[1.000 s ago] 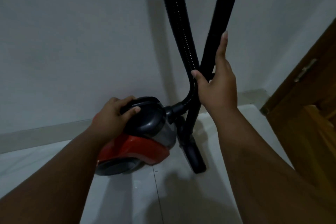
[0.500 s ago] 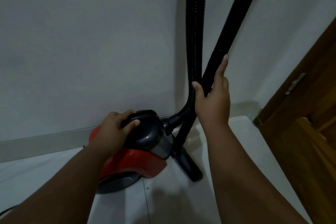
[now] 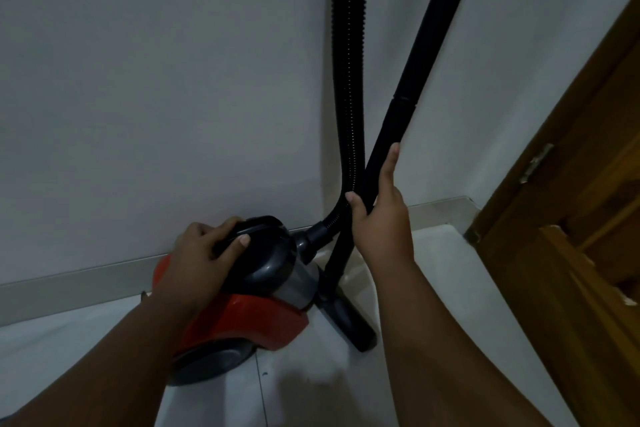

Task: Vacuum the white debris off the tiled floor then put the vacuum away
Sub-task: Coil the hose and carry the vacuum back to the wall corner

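Tiled floor: lower centre; no white debris visible in the dim view.
Vacuum canister: centre frame, near the skirting; may roll if released carelessly.
Left hand: fingers and thumb curled over the top handle.
Floor head: on the tile, right of the canister; narrow footing.
Right hand: thumb and fingers clasp the wand, forefinger straight along it.
Wand: leans toward upper right; unsupported, it would likely topple toward the door.
Hose: exits top centre; its stiffness could tug the wand over.
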